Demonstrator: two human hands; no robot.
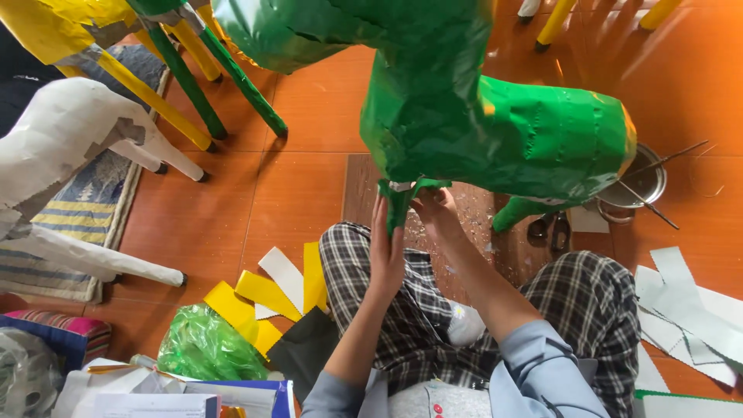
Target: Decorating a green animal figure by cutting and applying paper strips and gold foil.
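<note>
Green glossy paper covers a large four-legged animal figure (495,131) that fills the upper middle of the frame, standing on a brown wooden board (364,186) laid over the orange tiled floor (309,101). Its green front leg (397,205) hangs at centre, and both hands meet there. The left hand (385,251) lies flat along the leg's left side with fingers straight and pressed to the paper; the right hand (439,213) has its fingers curled around the top of the leg from the right, gripping it.

Below, the person's checked trousers (588,302) spread across the lower middle. Yellow and white paper strips (271,294) fan out on the floor just left of the knee, beside a crumpled green plastic bag (205,344). A white unpainted animal figure (70,155) crowds the left edge, and a yellow-and-green one (155,70) stands at upper left. At right, a metal bowl with thin sticks (642,182) sits close behind the green figure's rear, with scissors (548,228) under its belly and pale cut paper sheets (689,310) at the lower right.
</note>
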